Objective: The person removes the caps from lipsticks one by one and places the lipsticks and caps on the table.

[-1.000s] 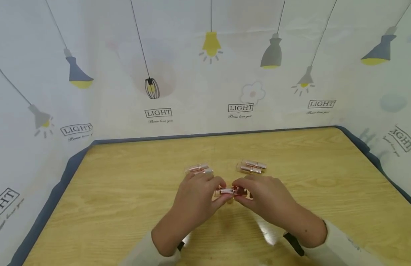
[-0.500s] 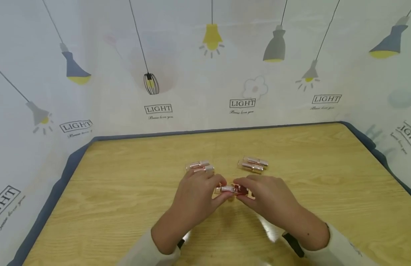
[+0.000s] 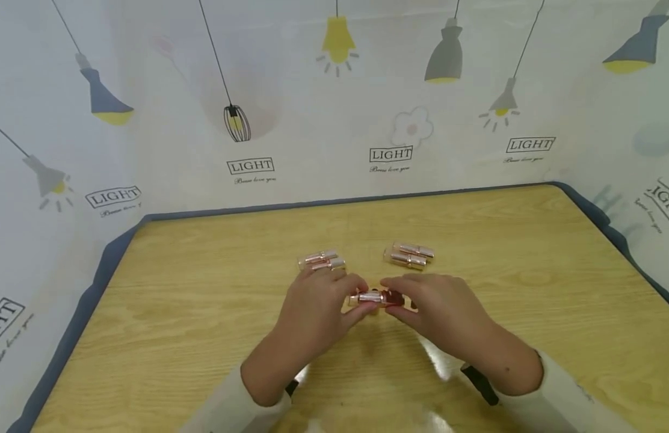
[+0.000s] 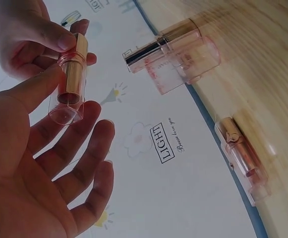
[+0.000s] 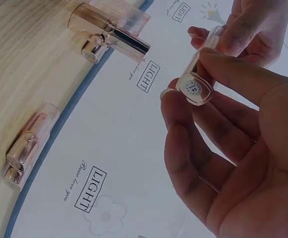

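A lipstick point(image 3: 369, 297) with a gold tube and clear cap is held level between both hands, above the table. My left hand point(image 3: 315, 307) pinches the clear-cap end between thumb and forefinger, its other fingers loosely spread in the left wrist view. The opposite end is pinched by my right hand point(image 3: 448, 307); its round base label point(image 5: 194, 88) faces the right wrist camera. Just past the held lipstick, an upright gold tube point(image 4: 156, 47) stands beside a clear pink block point(image 4: 178, 69), mostly hidden by the hands in the head view.
Two lipsticks point(image 3: 328, 263) lie side by side beyond my left hand, partly covered by it. Another pair point(image 3: 407, 258) lies beyond my right hand. The wooden table point(image 3: 204, 270) ends at a blue edge against a white wall point(image 3: 313, 120) printed with lamps.
The head view has tilted down, so the table and hands sit slightly higher in it. Both hands keep their pinch on the lipstick, with hardly any visible movement.
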A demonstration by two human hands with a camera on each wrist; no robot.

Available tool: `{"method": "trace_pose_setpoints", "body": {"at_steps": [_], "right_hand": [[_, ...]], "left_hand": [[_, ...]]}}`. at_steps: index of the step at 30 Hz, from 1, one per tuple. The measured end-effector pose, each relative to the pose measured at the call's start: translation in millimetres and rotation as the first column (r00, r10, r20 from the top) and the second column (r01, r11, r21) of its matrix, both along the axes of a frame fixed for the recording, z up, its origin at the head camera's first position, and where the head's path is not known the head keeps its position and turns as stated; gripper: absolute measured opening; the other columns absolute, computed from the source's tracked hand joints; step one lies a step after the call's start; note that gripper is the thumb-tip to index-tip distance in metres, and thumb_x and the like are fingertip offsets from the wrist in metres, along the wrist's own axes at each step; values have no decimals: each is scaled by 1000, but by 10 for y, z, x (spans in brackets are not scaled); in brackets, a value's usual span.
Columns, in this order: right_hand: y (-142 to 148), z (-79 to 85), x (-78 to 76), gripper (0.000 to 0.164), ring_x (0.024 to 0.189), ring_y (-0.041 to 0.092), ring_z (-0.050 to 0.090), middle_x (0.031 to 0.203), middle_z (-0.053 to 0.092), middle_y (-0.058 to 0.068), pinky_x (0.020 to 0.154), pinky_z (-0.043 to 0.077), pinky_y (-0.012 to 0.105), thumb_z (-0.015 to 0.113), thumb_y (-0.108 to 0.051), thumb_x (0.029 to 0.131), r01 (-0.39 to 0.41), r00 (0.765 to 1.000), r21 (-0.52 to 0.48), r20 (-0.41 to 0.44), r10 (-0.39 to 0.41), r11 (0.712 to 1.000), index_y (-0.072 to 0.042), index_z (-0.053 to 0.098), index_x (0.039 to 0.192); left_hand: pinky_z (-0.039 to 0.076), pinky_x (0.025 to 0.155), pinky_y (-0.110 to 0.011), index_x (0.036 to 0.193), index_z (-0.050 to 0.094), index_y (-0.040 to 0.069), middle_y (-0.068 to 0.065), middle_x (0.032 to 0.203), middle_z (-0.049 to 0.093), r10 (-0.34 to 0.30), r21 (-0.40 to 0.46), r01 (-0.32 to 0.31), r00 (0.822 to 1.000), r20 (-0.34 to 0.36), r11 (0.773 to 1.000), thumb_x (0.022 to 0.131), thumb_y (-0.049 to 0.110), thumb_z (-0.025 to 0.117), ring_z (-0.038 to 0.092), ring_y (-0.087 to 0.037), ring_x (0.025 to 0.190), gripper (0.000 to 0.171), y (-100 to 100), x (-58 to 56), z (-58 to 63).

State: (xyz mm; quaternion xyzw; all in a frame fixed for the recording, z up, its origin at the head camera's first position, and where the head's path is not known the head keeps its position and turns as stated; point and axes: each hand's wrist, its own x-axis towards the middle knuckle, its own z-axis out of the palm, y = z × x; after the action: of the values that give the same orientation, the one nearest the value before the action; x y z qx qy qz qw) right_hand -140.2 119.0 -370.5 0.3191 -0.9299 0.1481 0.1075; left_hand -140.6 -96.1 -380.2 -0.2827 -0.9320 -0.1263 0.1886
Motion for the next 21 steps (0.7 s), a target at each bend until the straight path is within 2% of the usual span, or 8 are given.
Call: {"method": "trace_pose_setpoints", "body": {"at_steps": [4,8,12,15,17,20,21], "right_hand": [[24,37,0,33,57,-2,42,78,68,-10,51,37,17,83,-22,82,-4,1000,-16,-11,4,1000,-14,74,113],[52,50,3,31,56,-3,43,76,66,-12,50,37,18,82,-22,83,21,1000,-17,11,-21,1000,-16,74,113],[76,53,-15,32,60,0,53,77,68,-9,52,42,20,84,-19,81,26,999,-42,-22,-27,999,-16,73,111],[84,66,-42,35,72,7,62,83,72,-5,60,51,27,85,-15,79,15,998,-66,-57,-19,998,-14,74,112],[87,79,-60,36,85,14,68,93,75,-1,70,57,35,85,-13,79,11,998,-80,-62,-16,997,-13,74,113],[95,89,-71,38,108,23,69,114,75,4,86,58,43,85,-11,79,3,999,-94,-47,-8,996,-11,74,116],[100,91,-73,40,108,24,69,113,75,4,87,57,43,85,-10,79,-1,999,-100,-48,-4,995,-10,73,117]], "left_hand": [[50,102,-37,94,75,24,11,83,73,-13,15,13,1000,-1,1000,82,50,78,68,-9,85,29,-21,-27,45],[53,92,-39,95,75,24,11,87,74,44,5,-44,999,15,999,82,49,78,71,-12,93,28,-85,-50,83],[52,81,-37,97,74,23,10,92,75,80,25,-82,996,50,996,85,47,77,69,-12,87,27,-140,-56,98],[49,80,-37,102,74,22,8,91,74,55,63,-59,997,61,996,86,44,77,66,-14,87,27,-152,-57,96],[48,79,-36,106,74,22,7,88,73,37,81,-41,998,48,996,87,41,77,63,-14,86,27,-154,-58,97],[48,78,-35,111,74,23,9,83,72,30,83,-31,999,18,996,89,40,76,61,-13,83,27,-159,-53,97],[48,76,-34,111,74,24,9,83,71,30,82,-30,1000,9,996,89,39,75,61,-13,82,26,-161,-54,99]]}}
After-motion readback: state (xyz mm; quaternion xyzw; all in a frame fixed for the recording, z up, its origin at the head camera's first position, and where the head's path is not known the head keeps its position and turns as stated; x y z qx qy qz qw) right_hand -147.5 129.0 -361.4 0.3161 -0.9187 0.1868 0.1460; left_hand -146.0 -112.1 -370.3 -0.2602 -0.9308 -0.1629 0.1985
